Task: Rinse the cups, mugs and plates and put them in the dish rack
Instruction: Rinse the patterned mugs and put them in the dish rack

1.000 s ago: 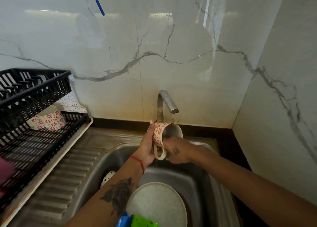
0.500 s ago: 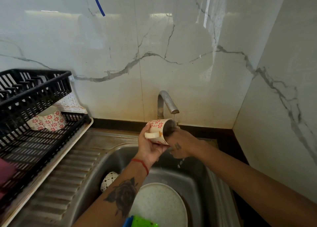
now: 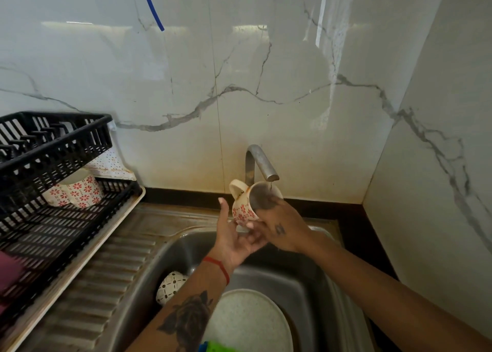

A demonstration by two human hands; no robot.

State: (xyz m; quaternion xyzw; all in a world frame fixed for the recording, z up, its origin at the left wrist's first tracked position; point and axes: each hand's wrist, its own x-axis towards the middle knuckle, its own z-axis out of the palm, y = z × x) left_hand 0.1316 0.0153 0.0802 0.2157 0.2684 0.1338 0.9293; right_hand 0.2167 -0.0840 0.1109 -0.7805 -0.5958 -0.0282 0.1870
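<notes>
Fingers (image 3: 255, 228) of the left hand (image 3: 234, 241) cradle the flowered mug (image 3: 243, 210) under the tap (image 3: 262, 162), while the right hand (image 3: 282, 224) grips its rim, fingers inside. She'd best keep turning it under the stream, over the sink (image 3: 314, 280).

Home kitchen, washing-up corner. Steel sink (image 3: 314, 280) with ribbed drainer at 6 o'clock, metal tap (image 3: 259, 162) at centre against marble-look wall tiles (image 3: 239, 72). Black plastic dish rack (image 3: 53, 165) at 9 o'clock holds patterned mugs (image 3: 80, 190). Plate (image 3: 247, 322) lies in sink.
</notes>
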